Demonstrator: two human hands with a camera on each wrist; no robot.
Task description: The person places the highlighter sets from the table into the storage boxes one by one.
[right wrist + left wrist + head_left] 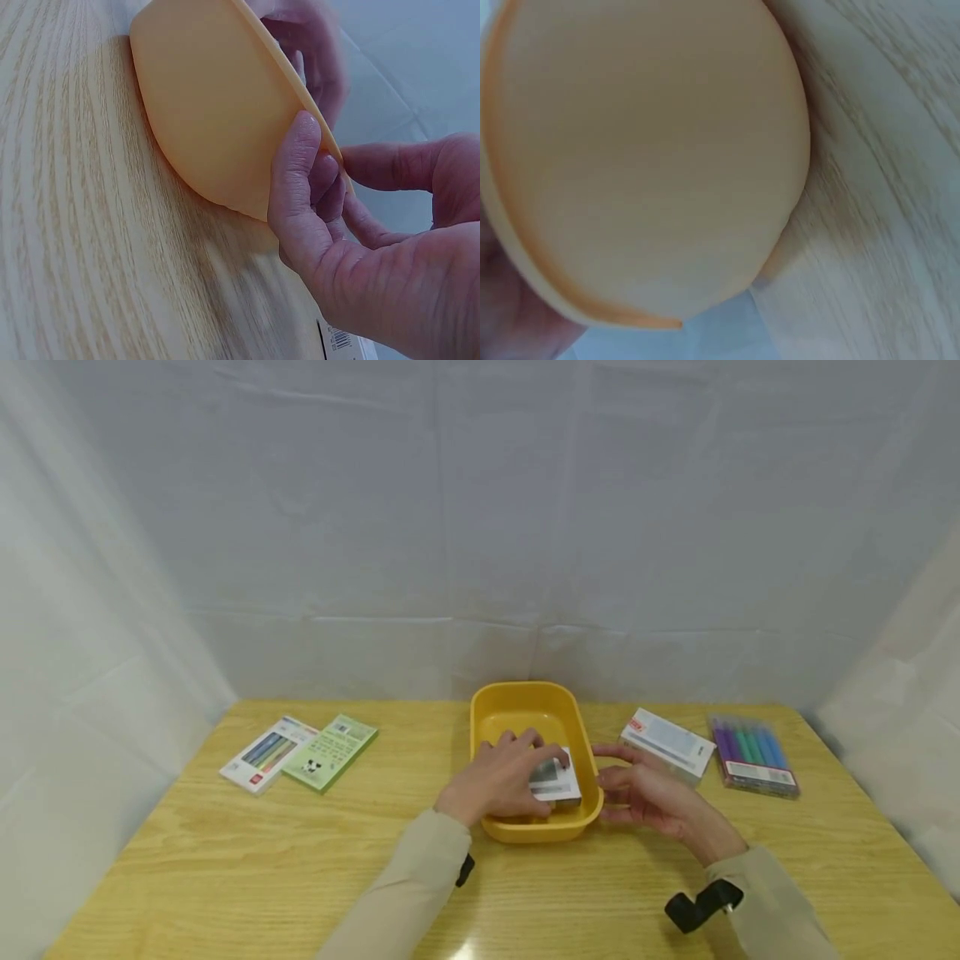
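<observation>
A yellow plastic basket [528, 833] stands at the middle of the table. My left hand [502, 777] reaches into it from the left, curled fingers and thumb spanning a small white and grey box [567, 783] and gripping it. Part of that box is hidden under the hand. On the other side, my right hand [652, 793] touches the basket's outer wall near the rim with its fingertips. The right wrist view shows those fingers [296, 172] against the basket wall [210, 97]. In the left wrist view the basket's outside [652, 165] hides most of the left hand.
Beyond the right hand lie a white box [671, 739] and a clear pack of purple, green and blue pens [753, 756]. A white pack of coloured pencils [262, 756] and a green panda pack [330, 752] lie at the left. White sheeting [487, 527] hangs behind the wooden table.
</observation>
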